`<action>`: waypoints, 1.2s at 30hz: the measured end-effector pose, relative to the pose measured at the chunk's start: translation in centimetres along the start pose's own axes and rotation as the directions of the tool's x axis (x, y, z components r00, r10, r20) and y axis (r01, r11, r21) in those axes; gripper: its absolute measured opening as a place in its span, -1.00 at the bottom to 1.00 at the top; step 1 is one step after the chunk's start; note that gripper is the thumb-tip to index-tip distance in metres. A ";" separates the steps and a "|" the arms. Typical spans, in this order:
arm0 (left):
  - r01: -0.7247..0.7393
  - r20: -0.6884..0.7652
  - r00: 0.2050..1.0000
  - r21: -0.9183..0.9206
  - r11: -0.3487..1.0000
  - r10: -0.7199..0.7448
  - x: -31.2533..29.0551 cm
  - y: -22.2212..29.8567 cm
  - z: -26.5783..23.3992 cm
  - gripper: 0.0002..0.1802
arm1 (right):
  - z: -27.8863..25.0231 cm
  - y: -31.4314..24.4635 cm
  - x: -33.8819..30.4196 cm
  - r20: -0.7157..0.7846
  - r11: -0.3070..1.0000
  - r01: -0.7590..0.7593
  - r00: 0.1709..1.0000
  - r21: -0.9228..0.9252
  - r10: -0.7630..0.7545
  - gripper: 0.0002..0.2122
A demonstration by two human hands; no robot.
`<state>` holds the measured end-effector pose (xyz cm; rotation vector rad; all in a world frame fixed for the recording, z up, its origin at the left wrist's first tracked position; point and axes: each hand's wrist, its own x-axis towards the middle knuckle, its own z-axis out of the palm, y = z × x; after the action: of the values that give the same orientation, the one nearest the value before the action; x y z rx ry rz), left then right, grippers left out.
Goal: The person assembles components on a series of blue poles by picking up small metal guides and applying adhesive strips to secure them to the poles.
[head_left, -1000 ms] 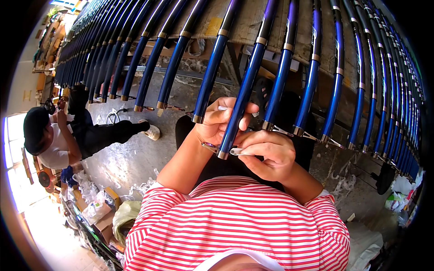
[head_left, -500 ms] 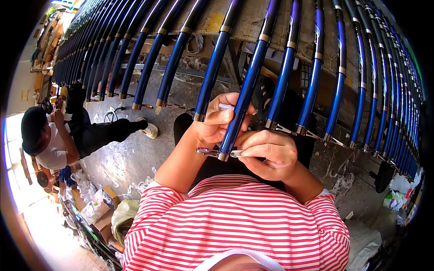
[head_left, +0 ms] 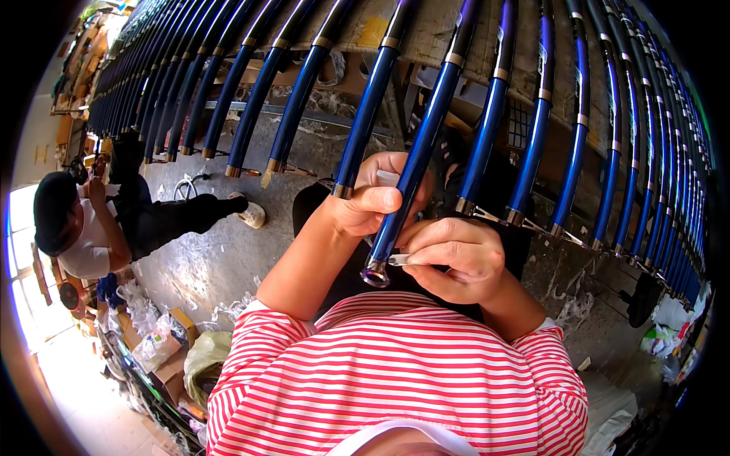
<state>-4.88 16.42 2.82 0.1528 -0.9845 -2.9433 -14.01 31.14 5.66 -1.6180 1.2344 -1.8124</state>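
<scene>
A shiny blue fishing rod (head_left: 420,152) slants toward me from the bench. My left hand (head_left: 372,201) is closed round its lower part, thumb against its left side. A small white piece (head_left: 387,178) is tucked in that same hand. At the near end of the rod sits a round metal line guide (head_left: 375,273), its ring facing up at me. Just right of that end, my right hand (head_left: 454,254) pinches a small silvery-white piece (head_left: 398,260) between thumb and fingers. The piece lies close to the rod; whether it touches is unclear.
Many similar blue rods (head_left: 296,106) lie side by side over the bench (head_left: 426,38), their ends jutting toward me on both sides. Another person (head_left: 91,220) works at the far left. Boxes and plastic bags (head_left: 160,346) crowd the lower left; more bags (head_left: 673,323) lie right.
The held rod has turned, bringing its line guide from the left side to face me at the end. My left thumb has shifted slightly right. The right hand keeps its pinch.
</scene>
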 end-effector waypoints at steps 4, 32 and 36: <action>0.002 0.026 1.000 -0.030 1.000 -0.001 0.5 0.4 1.1 -0.50 | -0.1 0.0 -0.1 0.020 1.000 -0.016 1.000 -0.015 0.016 -0.87; -0.050 0.160 0.987 0.124 0.991 0.030 1.2 0.3 1.3 -0.41 | -0.3 -1.6 1.8 0.105 0.987 -0.002 0.994 -0.158 0.019 -0.90; -0.039 0.142 0.990 0.165 0.986 0.016 1.4 0.6 1.2 -0.41 | -0.2 -2.3 2.0 0.090 0.962 -0.001 0.996 -0.273 0.026 -0.88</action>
<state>-6.44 16.57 4.05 -0.0648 -1.2419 -2.8770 -14.13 30.81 8.72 -1.8114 1.5010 -1.5936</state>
